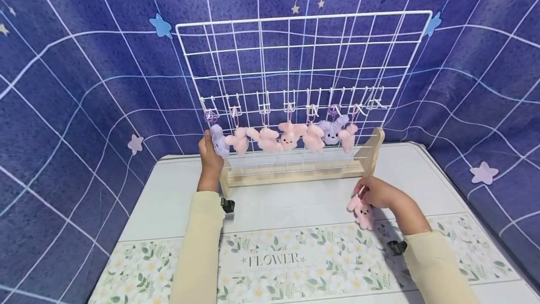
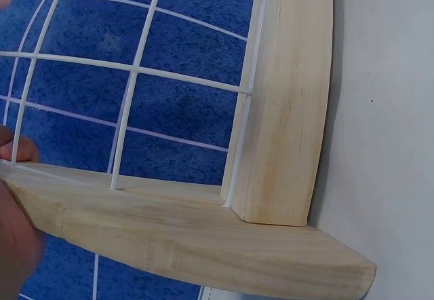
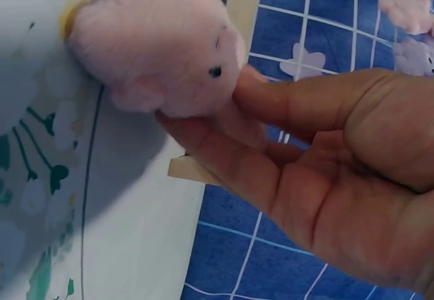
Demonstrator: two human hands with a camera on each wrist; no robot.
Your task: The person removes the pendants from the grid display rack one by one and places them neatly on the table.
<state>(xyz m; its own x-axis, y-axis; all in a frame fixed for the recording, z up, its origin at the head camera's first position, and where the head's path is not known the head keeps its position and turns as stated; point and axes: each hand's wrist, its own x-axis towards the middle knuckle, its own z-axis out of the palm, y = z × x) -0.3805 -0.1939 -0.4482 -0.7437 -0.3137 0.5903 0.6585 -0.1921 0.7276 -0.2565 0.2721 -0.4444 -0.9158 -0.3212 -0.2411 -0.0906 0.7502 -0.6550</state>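
Note:
At the left end of a white wire grid rack (image 1: pixel 295 69), my left hand (image 1: pixel 209 158) grips the wooden side piece (image 2: pixel 169 239); in the left wrist view its fingertips show behind the wood. My right hand (image 1: pixel 379 193) pinches a pink plush bunny keychain (image 1: pixel 364 214) near its top, just in front of the rack's right foot. The bunny's dark eye shows in the right wrist view, where the thumb and fingers of the right hand (image 3: pixel 319 157) hold it.
From the rack's hooks hang several pink plush bunnies (image 1: pixel 288 140) and two purple ones, the right one (image 1: pixel 332 133) facing forward. A hook (image 1: pixel 375 103) at the right end bears no plush. A flower-print mat (image 1: pixel 274 266) covers the table front. Behind hangs a blue curtain (image 1: pixel 105 60).

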